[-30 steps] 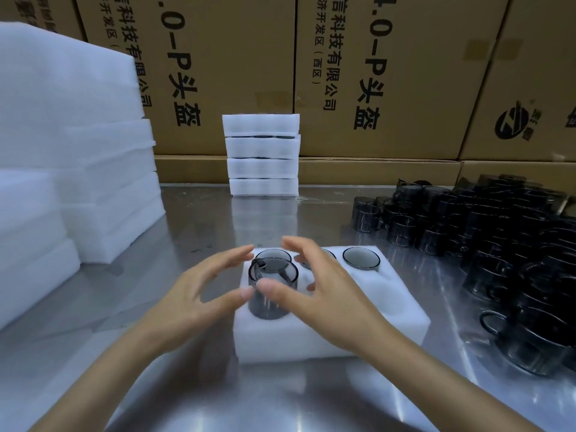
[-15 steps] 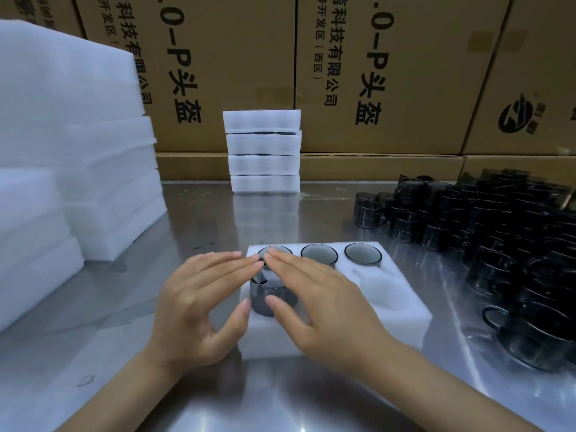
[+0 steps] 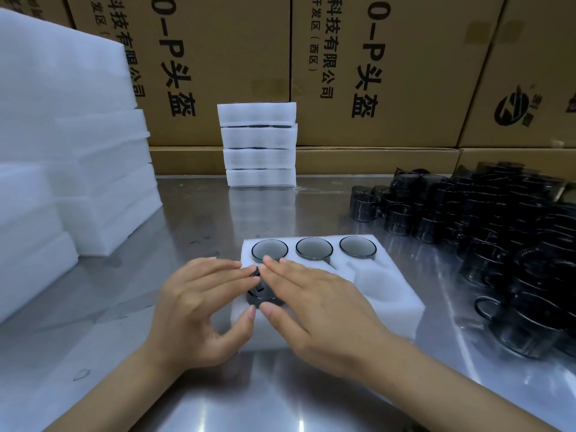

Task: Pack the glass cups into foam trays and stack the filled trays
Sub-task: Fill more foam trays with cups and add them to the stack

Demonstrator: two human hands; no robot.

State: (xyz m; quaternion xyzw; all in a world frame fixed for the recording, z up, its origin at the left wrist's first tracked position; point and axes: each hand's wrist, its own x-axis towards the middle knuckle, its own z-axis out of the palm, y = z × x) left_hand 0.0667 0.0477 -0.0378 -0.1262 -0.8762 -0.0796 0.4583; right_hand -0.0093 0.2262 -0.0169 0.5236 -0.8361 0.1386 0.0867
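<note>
In the near-left pocket of the white foam tray (image 3: 402, 310): one smoky dark glass cup (image 3: 265, 299), which I press down with my left hand (image 3: 199, 307) and right hand (image 3: 324, 310), fingers flat, thumbs steadying its wall, presumably seating it level.

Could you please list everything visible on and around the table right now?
Foam tray: one, white, table centre.
Seated cups: three, smoky grey, tray's back row.
Cup being pressed in: one, dark, tray's front-left pocket.
Loose cups: many, dark, table right.
Filled tray stack: four, white, table back.
Foam stacks: white, left.
Cartons: brown, behind.
Table: one, steel.
Hands: left and right, fingers flat on that cup.
</note>
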